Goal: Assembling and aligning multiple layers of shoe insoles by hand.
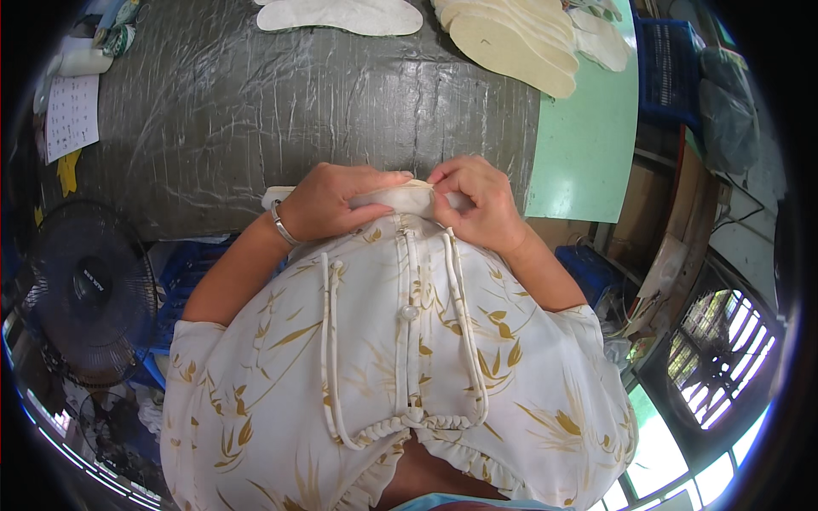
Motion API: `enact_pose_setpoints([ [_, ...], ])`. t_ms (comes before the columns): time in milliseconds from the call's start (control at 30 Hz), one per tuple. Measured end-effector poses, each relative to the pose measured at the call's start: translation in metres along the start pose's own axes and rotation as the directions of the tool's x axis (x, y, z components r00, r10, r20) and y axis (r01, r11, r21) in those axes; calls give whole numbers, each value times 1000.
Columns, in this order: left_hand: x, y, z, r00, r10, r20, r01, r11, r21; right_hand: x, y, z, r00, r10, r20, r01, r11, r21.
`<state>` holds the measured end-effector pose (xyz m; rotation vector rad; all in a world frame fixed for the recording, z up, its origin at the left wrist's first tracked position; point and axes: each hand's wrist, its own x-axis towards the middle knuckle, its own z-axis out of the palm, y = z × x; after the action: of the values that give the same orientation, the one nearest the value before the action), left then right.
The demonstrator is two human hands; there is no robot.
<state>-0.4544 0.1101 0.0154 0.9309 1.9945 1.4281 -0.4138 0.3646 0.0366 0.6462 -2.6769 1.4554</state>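
At twelve o'clock, by the dark, glossy tabletop (298,111), the left hand (331,203) and right hand (481,203) pinch a long, white, fabric-like piece (411,201), seemingly steadying its rim

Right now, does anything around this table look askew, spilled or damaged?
The dark table cover is creased rather than smooth, and the cream insoles at upper right lie fanned, not squared. No spill shows. The pale piece between the left hand and right hand is too covered to judge.
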Motion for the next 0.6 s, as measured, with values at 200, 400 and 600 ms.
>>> enact_pose_setpoints([
  [200,-1,-5,8,1000,-5,-28,4,999,-36,-2,1,4,998,17,-56,-20,998,-54],
  [400,1,-1,13,995,-44,-94,50,997,60,-8,0,8,974,220,-48,-220,975,-7],
  [600,5,2,6,986,-41,-159,52,997,62,-5,-3,4,961,274,-44,-271,960,64],
])
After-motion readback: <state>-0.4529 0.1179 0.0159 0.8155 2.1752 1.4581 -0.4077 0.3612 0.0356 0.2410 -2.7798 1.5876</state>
